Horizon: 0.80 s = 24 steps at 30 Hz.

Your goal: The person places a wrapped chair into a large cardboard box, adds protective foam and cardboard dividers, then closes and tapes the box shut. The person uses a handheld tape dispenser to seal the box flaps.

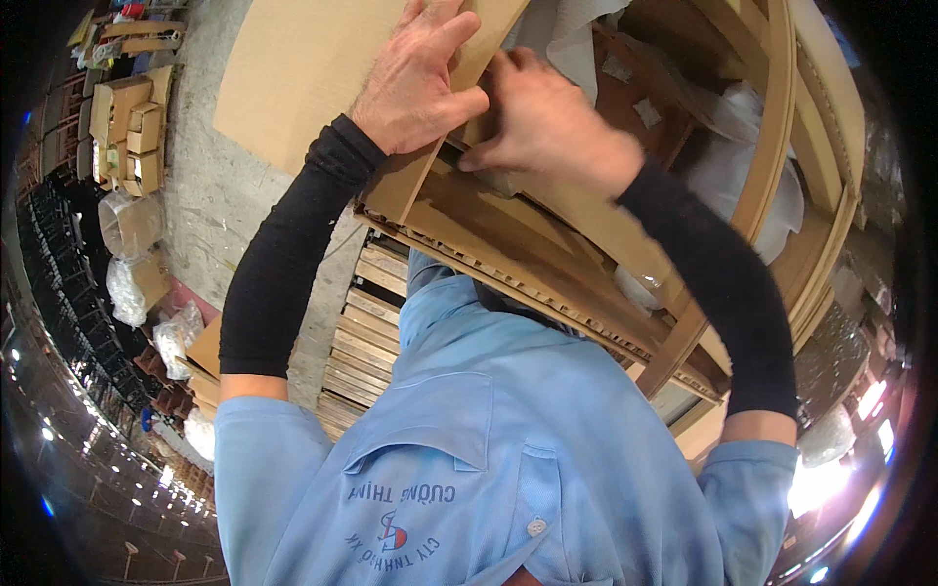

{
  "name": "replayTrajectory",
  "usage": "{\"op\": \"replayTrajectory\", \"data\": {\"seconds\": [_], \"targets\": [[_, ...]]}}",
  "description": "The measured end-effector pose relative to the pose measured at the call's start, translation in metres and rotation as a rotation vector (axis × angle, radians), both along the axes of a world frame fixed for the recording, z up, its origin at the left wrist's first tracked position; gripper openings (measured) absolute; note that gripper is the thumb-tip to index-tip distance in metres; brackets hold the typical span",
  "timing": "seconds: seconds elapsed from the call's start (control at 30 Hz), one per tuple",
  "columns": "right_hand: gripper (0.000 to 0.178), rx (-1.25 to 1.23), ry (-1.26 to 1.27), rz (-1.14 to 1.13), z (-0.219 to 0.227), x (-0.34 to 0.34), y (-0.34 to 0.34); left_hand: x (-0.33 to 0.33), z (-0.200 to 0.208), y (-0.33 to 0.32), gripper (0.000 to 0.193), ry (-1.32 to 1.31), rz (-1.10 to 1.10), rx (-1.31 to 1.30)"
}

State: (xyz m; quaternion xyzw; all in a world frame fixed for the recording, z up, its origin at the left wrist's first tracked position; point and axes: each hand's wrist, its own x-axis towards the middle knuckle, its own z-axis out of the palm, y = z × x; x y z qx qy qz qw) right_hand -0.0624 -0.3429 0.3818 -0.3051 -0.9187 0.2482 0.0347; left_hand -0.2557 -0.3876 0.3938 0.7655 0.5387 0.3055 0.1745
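Note:
A large open cardboard box (547,308) stands right in front of my body, with a wide flap (293,73) folded out to the left. My left hand (415,88) lies over the flap's inner edge, its fingers curled and its thumb pointing right along the cardboard. Close beside it, my right hand (552,127) reaches into the box, thumb and fingers apart near that same edge; it is slightly blurred. White foam wrap (576,44) and brown panels (640,83) show deeper inside. More translucent wrap (747,166) covers something at the right.
Wooden slats of a pallet (362,347) show below the box at the left. On the concrete floor (200,181) farther left are small cartons (137,132) and plastic-wrapped bundles (127,288). A cardboard strip (767,146) arches across the box's right side.

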Motion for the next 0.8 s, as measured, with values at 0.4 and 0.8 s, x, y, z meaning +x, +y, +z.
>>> {"op": "replayTrajectory", "data": {"seconds": [0.4,0.8], "targets": [[0.085,0.167,0.049,0.033,0.012,0.024,-0.035,0.008,0.019,0.0,0.041,0.368,0.019,-0.138],[0.085,0.089,0.195,-0.047,0.006,0.027,-0.042,0.004,-0.021,-0.01,0.053,0.585,0.023,0.019]]}}
